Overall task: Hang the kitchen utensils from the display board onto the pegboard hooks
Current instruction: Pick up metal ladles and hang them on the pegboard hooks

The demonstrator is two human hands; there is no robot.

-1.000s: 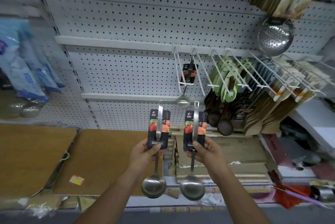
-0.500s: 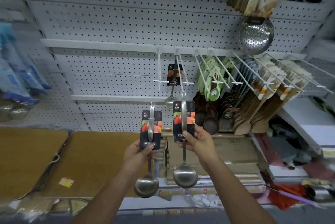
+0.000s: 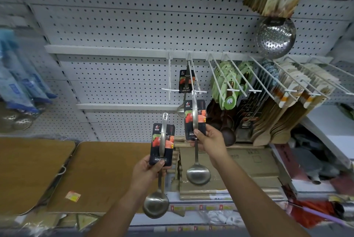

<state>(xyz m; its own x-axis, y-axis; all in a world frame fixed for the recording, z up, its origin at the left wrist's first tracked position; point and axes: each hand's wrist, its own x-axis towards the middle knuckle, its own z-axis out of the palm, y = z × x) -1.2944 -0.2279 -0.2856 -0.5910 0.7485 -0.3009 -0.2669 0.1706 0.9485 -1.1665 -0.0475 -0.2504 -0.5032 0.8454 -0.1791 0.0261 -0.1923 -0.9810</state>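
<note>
- Clearly the job is partway done. Starting from the left, the left hand (image 3: 148, 171) grips the left ladle (image 3: 162, 144) by the bottom of its printed card, low down and well short of the pegboard (image 3: 115, 25), so that one is not yet hung.
- Next along, an empty hook (image 3: 169, 75) juts from the rail, and it looks a likely home for a ladle.
- Just right of it, the hung ladle (image 3: 186, 81) dangles on the loaded hook (image 3: 201, 92), so at least one piece is in place.
- The right hand (image 3: 209, 138) pinches the right ladle (image 3: 195, 114) at the lower edge of its card. It is raised so that the handle tip sits at that hook's front crossbar. I cannot tell whether the hole has caught a prong.
- Further right, the hooks are packed with green-carded tools (image 3: 228, 83) and wooden spatulas (image 3: 298, 91).
- As for direction, the left ladle's long axis runs near upright and leans slightly right at the top, with the hanging hole up and the bowl down.
- The right ladle also stands upright, with its hole uppermost at the hook and its bowl at the bottom.
</note>
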